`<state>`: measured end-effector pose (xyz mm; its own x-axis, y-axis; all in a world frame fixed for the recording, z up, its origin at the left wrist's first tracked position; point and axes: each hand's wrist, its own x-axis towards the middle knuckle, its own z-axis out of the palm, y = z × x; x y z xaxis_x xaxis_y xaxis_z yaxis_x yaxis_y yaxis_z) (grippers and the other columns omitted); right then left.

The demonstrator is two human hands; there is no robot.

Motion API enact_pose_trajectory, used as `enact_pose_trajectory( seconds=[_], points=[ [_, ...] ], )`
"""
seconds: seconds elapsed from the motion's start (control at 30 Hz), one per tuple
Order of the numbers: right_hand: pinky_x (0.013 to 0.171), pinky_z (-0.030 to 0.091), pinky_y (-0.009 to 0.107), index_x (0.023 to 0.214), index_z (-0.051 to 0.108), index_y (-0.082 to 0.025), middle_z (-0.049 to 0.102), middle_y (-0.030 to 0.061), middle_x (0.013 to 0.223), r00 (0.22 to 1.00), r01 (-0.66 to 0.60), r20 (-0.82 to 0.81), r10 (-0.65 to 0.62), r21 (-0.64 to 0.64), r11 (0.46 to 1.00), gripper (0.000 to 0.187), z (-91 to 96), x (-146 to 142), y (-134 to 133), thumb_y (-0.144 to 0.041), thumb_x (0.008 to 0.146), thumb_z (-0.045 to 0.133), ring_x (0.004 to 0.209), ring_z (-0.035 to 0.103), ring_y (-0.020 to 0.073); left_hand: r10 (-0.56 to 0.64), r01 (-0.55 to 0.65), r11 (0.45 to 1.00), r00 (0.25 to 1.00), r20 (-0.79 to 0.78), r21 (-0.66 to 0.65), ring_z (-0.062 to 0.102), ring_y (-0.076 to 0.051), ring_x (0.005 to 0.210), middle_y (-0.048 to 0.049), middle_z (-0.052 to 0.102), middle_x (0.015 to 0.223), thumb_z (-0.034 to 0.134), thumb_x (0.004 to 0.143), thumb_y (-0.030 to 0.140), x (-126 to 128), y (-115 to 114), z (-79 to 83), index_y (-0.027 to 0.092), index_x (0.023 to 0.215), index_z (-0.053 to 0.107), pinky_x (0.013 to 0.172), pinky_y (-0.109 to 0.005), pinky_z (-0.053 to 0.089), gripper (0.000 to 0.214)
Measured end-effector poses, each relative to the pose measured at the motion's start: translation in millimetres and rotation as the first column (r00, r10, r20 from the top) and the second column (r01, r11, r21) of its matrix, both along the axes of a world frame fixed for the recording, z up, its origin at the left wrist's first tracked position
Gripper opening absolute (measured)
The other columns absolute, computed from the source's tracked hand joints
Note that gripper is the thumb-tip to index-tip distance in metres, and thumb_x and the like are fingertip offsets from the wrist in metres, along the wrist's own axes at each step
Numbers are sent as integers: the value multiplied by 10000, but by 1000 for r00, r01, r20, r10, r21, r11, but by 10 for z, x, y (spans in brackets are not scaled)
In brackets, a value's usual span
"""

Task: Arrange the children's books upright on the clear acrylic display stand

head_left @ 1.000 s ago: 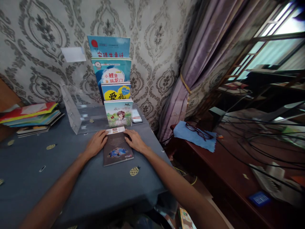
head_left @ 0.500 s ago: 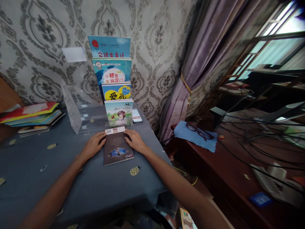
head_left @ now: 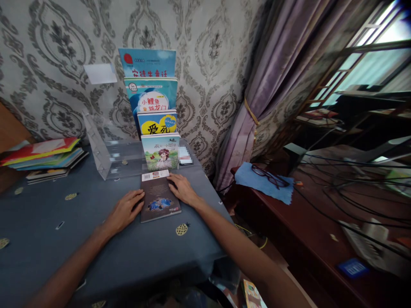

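A dark brown book [head_left: 157,191] lies flat on the cloth-covered table, with a barcode strip along its far edge and a blue picture near the bottom. My left hand [head_left: 127,209] rests at the book's left side, fingers stretched out and the tips at its edge. On the opposite side, my right hand [head_left: 182,188] is open, its fingers lying on the right edge of the cover. Just beyond the book stands a clear acrylic rack [head_left: 104,160]. It holds several upright books in tiers, the front one a picture book [head_left: 161,155] with a green cover.
A stack of books and folders [head_left: 53,156] sits at the table's left. To the right, a dark red desk [head_left: 308,226] bears glasses [head_left: 268,176] on a blue cloth [head_left: 244,177], tangled cables and a telephone [head_left: 369,241]. A tied curtain [head_left: 247,111] hangs behind.
My left hand has slid toward me along the book's left edge, away from its far corner. My right hand and the book have hardly moved.
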<state>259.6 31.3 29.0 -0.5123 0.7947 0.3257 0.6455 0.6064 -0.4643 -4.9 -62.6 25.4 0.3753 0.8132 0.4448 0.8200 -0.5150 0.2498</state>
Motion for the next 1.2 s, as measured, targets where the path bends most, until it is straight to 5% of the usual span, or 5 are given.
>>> enact_pose_trajectory(
  seconds=[0.63,1.2],
  points=[
    [1094,409,497,1300,616,-172,570,161,1421,1000,3,3,-3,-26,1000,355,-11,-1,6,-201,955,535,1324,521,272,-82,90,987,994,-68,134,672,-213,1122,-68,704,1227,450,1006,322,98,-801,-9,240,1319,625,993,-357,568,368],
    [1091,412,459,1291,622,-165,575,152,1418,1000,-11,0,11,3,1000,348,-38,-17,28,-195,957,531,1298,538,256,-252,265,962,956,-152,71,622,-226,1164,-93,687,1223,439,1005,225,293,-624,114,218,1348,591,1009,-416,536,376]
  ],
)
